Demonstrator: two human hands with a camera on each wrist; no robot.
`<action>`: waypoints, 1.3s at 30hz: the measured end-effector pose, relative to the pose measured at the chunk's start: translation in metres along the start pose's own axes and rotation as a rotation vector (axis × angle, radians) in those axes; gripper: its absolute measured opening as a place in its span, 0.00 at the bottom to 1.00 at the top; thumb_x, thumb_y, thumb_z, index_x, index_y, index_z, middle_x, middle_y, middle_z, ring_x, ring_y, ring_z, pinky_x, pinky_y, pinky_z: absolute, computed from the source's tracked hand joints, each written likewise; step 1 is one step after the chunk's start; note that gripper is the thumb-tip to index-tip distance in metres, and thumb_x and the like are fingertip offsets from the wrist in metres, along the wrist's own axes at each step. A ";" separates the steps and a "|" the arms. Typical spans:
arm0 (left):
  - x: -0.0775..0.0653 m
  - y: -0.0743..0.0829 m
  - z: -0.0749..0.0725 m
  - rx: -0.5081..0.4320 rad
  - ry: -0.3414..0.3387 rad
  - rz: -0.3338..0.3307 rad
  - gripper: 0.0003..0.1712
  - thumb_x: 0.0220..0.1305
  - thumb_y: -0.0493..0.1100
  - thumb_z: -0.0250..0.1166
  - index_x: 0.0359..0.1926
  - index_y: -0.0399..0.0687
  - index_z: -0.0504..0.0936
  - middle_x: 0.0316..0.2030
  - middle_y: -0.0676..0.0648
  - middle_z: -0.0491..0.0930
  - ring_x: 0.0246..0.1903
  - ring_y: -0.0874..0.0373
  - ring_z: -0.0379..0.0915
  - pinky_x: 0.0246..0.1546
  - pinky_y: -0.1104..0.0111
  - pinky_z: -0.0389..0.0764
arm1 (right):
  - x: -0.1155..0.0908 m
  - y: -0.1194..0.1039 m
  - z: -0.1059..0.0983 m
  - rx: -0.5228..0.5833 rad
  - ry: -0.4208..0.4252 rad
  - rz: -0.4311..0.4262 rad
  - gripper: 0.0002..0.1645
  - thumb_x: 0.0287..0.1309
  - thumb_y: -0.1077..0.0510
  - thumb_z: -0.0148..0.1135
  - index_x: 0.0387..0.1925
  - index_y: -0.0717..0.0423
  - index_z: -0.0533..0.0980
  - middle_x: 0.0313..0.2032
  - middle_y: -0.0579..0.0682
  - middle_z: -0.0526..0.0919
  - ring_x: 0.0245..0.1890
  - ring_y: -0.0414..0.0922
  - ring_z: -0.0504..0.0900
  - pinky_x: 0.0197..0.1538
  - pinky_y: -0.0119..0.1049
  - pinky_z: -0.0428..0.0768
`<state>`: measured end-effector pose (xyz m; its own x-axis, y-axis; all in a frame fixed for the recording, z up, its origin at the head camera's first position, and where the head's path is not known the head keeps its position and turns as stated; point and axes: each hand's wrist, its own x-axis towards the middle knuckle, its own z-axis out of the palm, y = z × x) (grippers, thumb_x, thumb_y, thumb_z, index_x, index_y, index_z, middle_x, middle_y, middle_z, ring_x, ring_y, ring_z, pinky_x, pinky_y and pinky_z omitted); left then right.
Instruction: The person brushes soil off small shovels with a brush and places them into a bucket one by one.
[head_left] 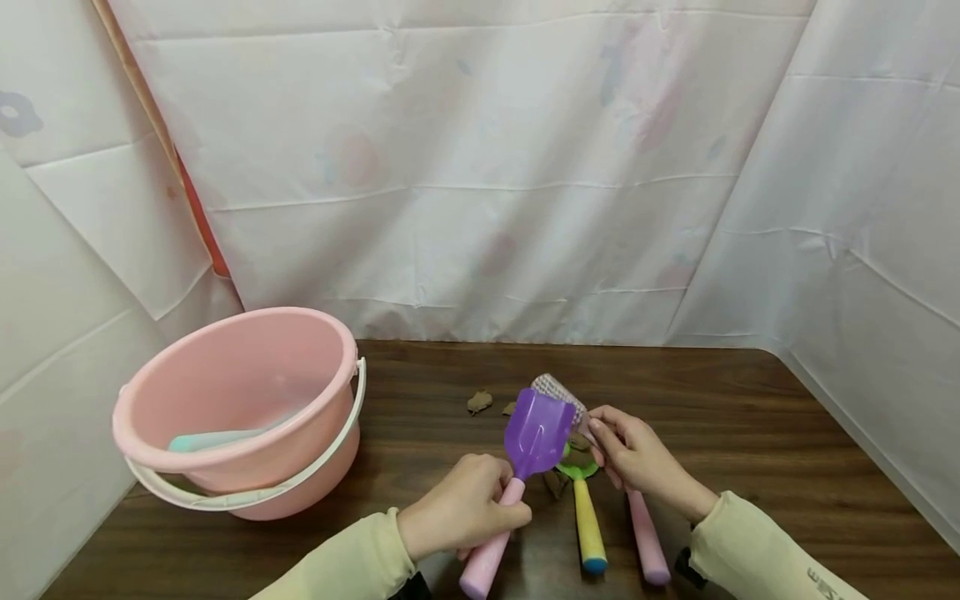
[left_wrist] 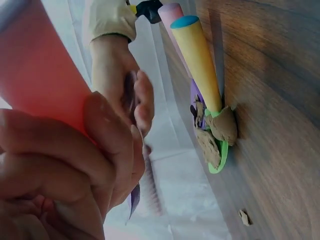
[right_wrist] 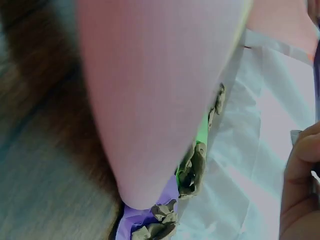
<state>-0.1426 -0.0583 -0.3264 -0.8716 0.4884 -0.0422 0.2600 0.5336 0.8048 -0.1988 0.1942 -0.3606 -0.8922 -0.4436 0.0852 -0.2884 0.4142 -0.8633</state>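
Room right — bucket (head_left: 303, 442) (left) blocks.

A pink bucket (head_left: 240, 371) stands on a dark wooden table (head_left: 420, 408) beside pale curtains (head_left: 465, 192).

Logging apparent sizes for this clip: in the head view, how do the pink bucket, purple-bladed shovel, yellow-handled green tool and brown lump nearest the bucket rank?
1. Pink bucket
2. Purple-bladed shovel
3. Yellow-handled green tool, partly covered
4. Brown lump
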 end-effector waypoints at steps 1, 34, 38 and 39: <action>0.000 0.000 -0.001 0.000 0.007 0.002 0.06 0.48 0.38 0.61 0.21 0.46 0.72 0.07 0.57 0.66 0.01 0.68 0.59 0.01 0.67 0.67 | -0.001 0.000 0.002 -0.009 -0.013 0.002 0.19 0.74 0.53 0.40 0.45 0.65 0.70 0.20 0.56 0.75 0.08 0.34 0.66 0.09 0.33 0.68; 0.002 -0.006 0.008 0.013 -0.068 0.023 0.06 0.50 0.38 0.61 0.22 0.46 0.72 0.12 0.54 0.70 0.02 0.67 0.60 0.02 0.67 0.68 | -0.009 0.002 -0.010 0.017 0.086 0.044 0.19 0.70 0.51 0.50 0.43 0.66 0.72 0.18 0.57 0.75 0.07 0.36 0.65 0.08 0.37 0.67; 0.003 -0.004 0.004 0.031 -0.035 0.020 0.06 0.50 0.39 0.61 0.22 0.46 0.72 0.11 0.55 0.69 0.03 0.68 0.61 0.03 0.67 0.69 | -0.012 0.002 -0.008 -0.036 0.112 0.068 0.20 0.69 0.49 0.50 0.44 0.64 0.73 0.19 0.58 0.76 0.06 0.37 0.66 0.08 0.37 0.68; 0.004 -0.004 0.002 0.043 -0.024 0.025 0.06 0.50 0.40 0.61 0.22 0.46 0.73 0.12 0.56 0.69 0.04 0.69 0.62 0.03 0.68 0.69 | -0.014 0.002 -0.008 -0.050 0.117 0.074 0.20 0.69 0.49 0.50 0.44 0.64 0.73 0.20 0.57 0.76 0.07 0.38 0.67 0.09 0.36 0.68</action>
<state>-0.1459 -0.0571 -0.3311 -0.8547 0.5178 -0.0371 0.2995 0.5502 0.7795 -0.1895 0.2071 -0.3597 -0.9450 -0.3164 0.0823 -0.2352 0.4829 -0.8435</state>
